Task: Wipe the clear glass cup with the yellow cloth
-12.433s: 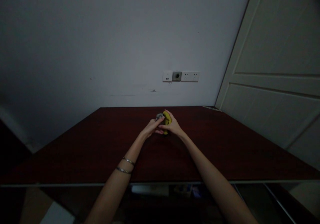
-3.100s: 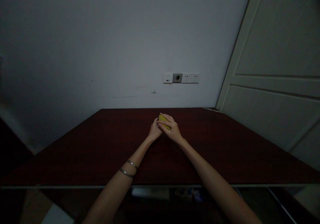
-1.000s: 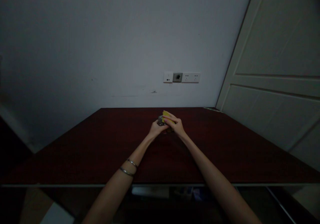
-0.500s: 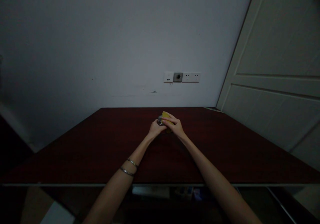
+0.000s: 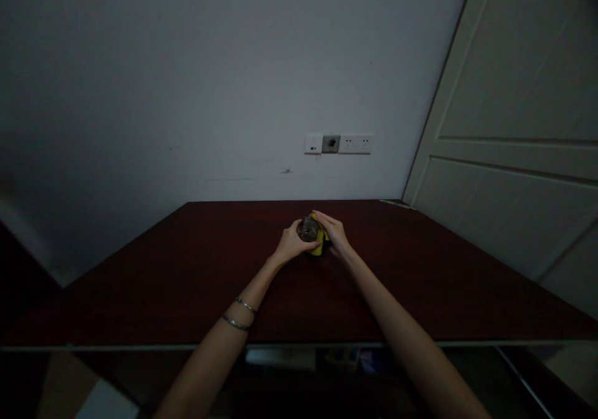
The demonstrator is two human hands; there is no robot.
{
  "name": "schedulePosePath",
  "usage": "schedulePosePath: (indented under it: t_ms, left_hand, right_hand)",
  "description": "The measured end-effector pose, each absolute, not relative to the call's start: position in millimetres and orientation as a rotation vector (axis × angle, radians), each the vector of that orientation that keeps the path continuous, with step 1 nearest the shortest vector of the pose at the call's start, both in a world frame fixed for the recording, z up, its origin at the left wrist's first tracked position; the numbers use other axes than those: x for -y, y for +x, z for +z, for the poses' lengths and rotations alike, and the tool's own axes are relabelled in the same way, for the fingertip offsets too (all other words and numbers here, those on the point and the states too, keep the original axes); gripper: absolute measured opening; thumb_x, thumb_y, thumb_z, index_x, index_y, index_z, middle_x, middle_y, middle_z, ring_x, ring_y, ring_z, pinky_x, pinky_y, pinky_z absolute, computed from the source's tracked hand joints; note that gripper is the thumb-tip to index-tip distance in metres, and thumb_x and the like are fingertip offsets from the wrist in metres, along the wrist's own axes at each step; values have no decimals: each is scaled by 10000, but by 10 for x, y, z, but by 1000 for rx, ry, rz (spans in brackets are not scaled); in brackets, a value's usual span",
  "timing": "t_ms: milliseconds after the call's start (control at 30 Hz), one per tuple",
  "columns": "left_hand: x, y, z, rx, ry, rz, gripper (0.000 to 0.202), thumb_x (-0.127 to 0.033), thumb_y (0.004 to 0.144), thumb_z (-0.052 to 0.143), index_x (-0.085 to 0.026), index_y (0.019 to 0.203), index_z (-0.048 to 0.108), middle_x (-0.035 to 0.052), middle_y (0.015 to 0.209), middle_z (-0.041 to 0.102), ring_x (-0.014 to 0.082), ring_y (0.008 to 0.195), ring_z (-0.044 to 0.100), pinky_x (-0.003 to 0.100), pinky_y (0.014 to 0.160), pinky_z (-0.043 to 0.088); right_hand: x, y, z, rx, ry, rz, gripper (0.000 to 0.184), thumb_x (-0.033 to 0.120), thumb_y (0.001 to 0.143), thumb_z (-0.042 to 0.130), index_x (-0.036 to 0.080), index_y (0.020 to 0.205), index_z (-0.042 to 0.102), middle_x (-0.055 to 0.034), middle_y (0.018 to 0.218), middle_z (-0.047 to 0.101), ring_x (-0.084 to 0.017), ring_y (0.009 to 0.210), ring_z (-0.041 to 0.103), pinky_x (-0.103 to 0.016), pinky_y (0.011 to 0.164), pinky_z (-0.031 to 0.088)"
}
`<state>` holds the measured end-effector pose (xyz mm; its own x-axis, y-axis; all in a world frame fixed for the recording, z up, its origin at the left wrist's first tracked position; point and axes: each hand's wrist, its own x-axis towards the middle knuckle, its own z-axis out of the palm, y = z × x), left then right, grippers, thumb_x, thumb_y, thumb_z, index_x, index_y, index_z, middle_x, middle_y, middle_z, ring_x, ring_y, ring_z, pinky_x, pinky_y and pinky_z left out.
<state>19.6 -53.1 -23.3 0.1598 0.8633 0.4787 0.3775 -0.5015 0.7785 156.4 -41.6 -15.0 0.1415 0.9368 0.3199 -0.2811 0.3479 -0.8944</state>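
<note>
- So the left hand (image 5: 290,243) is wrapped round a glass vessel (image 5: 308,229), round and greyish see-through, probably a cup or small jar. Too dark in here to say which. Fingers curl round the left, thumb comes across the near side.
- Right hand (image 5: 335,232) has a yellow cloth (image 5: 318,248) bunched up and pressed to the vessel's right side, a bit of it hanging below the left thumb.
- Both are out over the middle of the dark red tabletop (image 5: 187,276), towards the wall end. Can't tell if the vessel's touching the wood or held just clear.
- Handling, my guess: stiff, smooth, fairly light but solid, and it'd chip or crack if dropped. Slippery too, especially if damp, though I can't see any wet.
- I'd hold it like that left hand does, round the body, and keep off the rim.
- The cloth looks soft and floppy, no worries there; I'd pinch it folded so it doesn't slide off.
- Labels: none I can read on the glass or cloth. Same for the wall sockets (image 5: 355,144). Some coloured stuff sits under the table, but way too dim to make out a brand.
</note>
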Motion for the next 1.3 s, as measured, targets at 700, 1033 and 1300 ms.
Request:
schedulePosePath:
  t_ms: [700, 1033, 1300]
  left_hand:
    - [464, 194, -210, -1238, 1858, 1298, 536, -281, 560, 710, -136, 1059, 579, 92, 956, 655, 217, 871, 608, 296, 756, 474]
    - [469, 169, -218, -1052, 1830, 1248, 810, -301, 492, 777, -140, 1215, 450, 107, 985, 642, 207, 899, 603, 322, 806, 468]
    - [449, 134, -219, -1193, 1922, 1246, 851, -368, 459, 781, -144, 1213, 457, 125, 1110, 591, 243, 1032, 551, 342, 895, 413]
  right_hand:
    - [523, 1552, -91, 1461, -712, 898, 707, 279, 511, 734, 225, 1177, 500, -41, 1036, 617, -184, 921, 585, -315, 844, 453]
    - [407, 1622, -112, 1141, -822, 1065, 590, 332, 578, 697, 208, 1132, 538, -65, 1020, 641, -196, 864, 619, -324, 768, 501]
    - [437, 1544, -177, 1180, -873, 1173, 495, 360, 612, 693, 169, 1058, 593, -92, 1091, 625, -217, 944, 609, -331, 833, 486]
